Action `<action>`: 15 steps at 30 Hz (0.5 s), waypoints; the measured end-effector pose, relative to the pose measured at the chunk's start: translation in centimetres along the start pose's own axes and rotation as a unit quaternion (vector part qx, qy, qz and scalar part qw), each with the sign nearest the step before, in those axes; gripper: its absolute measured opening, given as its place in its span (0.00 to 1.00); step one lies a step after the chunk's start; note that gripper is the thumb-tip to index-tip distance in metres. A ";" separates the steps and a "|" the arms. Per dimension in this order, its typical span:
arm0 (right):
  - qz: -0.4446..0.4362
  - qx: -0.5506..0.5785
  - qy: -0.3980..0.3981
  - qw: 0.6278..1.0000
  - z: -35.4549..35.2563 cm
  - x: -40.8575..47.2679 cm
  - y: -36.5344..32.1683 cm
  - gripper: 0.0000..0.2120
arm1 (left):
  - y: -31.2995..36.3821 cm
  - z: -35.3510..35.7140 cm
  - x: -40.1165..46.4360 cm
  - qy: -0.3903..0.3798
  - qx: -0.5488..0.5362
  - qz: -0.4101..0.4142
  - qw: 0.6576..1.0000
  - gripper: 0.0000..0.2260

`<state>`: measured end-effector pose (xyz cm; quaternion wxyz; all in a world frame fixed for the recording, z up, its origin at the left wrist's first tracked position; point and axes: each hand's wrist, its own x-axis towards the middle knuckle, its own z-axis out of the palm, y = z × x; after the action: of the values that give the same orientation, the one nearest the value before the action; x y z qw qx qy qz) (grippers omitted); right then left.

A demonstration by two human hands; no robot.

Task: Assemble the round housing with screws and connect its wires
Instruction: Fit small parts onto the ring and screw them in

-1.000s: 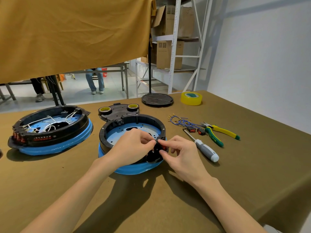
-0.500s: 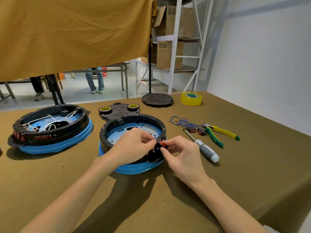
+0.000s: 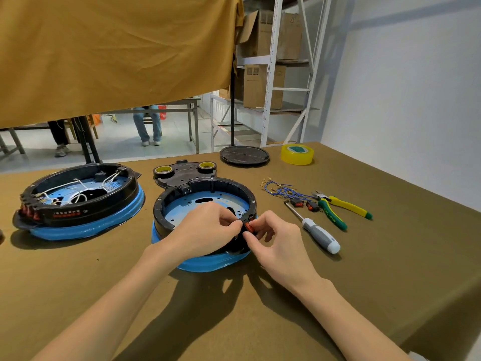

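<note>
The housing (image 3: 203, 196) stands mid-worktop (image 3: 390, 256), its blue floor bare. At its near-right rim both hands meet: the right hand (image 3: 276, 241) pinches a red switch (image 3: 248, 226), and the left hand (image 3: 208, 230) seems to pinch the rim beside it. A second housing (image 3: 78, 201) at left holds white wires (image 3: 78, 196). Right of the hands lie a screwdriver (image 3: 316, 231) and pliers (image 3: 338, 209).

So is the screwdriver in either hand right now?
No, the screwdriver lies on the table right of the housing, apart from both hands.
</note>
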<state>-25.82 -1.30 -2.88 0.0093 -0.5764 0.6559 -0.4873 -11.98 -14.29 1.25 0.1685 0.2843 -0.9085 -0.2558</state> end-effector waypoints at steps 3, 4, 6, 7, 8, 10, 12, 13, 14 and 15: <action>0.030 -0.006 0.016 0.999 0.4 0.2 0.0 0.10 | 0.1 0.0 0.1 -0.025 0.011 -0.008 1.000 0.11; 0.038 -0.023 0.016 0.999 0.5 0.2 0.1 0.09 | 0.1 0.0 0.1 -0.037 0.012 -0.010 0.999 0.12; 0.040 -0.052 0.030 0.997 0.5 0.2 0.1 0.06 | 0.2 0.0 0.2 -0.058 0.017 -0.016 0.998 0.13; 0.038 -0.054 0.040 0.997 0.5 0.2 0.1 0.06 | 0.2 0.1 0.2 -0.064 0.022 -0.020 0.998 0.14; 0.039 -0.048 0.046 0.997 0.5 0.2 0.1 0.05 | 0.3 0.1 0.2 -0.066 0.029 -0.023 0.997 0.14; 0.048 -0.016 0.038 0.998 0.5 0.1 0.1 0.05 | 0.3 0.2 0.3 -0.073 0.037 -0.034 0.996 0.14; 0.060 0.009 0.024 0.998 0.5 0.0 0.0 0.04 | 0.2 0.0 0.6 -0.089 0.017 -0.057 0.994 0.15; 0.058 0.008 0.021 0.998 0.4 -0.1 0.0 0.04 | 0.3 -0.1 0.8 -0.099 -0.003 -0.072 0.993 0.16; 0.051 0.007 0.019 0.998 0.4 -0.1 0.0 0.04 | 0.3 -0.2 1.0 -0.107 -0.026 -0.088 0.990 0.16; 0.044 0.009 0.019 0.999 0.4 -0.1 -0.1 0.05 | 0.3 -0.3 1.2 -0.111 -0.047 -0.105 0.987 0.16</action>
<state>-25.52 -1.41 -3.10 0.0236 -0.5378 0.6763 -0.5028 -12.95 -14.86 1.85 0.0519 0.3400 -0.8734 -0.3448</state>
